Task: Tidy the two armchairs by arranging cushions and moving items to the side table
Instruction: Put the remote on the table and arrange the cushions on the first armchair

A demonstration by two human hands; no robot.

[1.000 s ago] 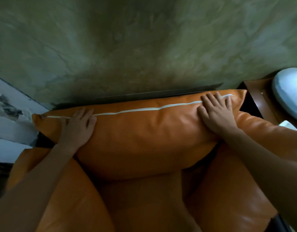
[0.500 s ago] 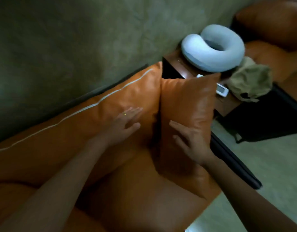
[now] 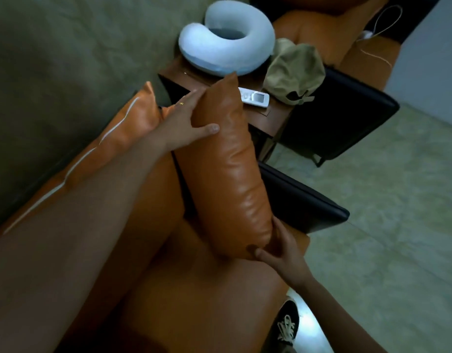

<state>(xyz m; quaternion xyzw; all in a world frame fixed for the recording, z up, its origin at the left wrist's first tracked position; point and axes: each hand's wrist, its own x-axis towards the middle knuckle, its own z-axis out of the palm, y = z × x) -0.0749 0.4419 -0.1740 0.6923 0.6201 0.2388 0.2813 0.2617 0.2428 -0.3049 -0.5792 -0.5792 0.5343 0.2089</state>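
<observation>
Cushion [image 3: 227, 161] clasped between left hand [image 3: 180, 124] above and right hand [image 3: 280, 250] below.

The orange side cushion [image 3: 227, 171] hides the near end of the white remote control [image 3: 255, 98] and part of the table [image 3: 260, 118] top. The fingers [image 3: 188, 101] of the left hand [image 3: 180, 123] go behind the cushion's far edge, and those of the right hand [image 3: 280, 247] curl under its lower end, out of sight. The second armchair [image 3: 321, 29] is cut off by the top edge. A shoe [image 3: 286, 324] shows only partly beyond the seat. What the white cord [image 3: 386, 20] connects to cannot be told. The remote's markings are too small to read.
</observation>
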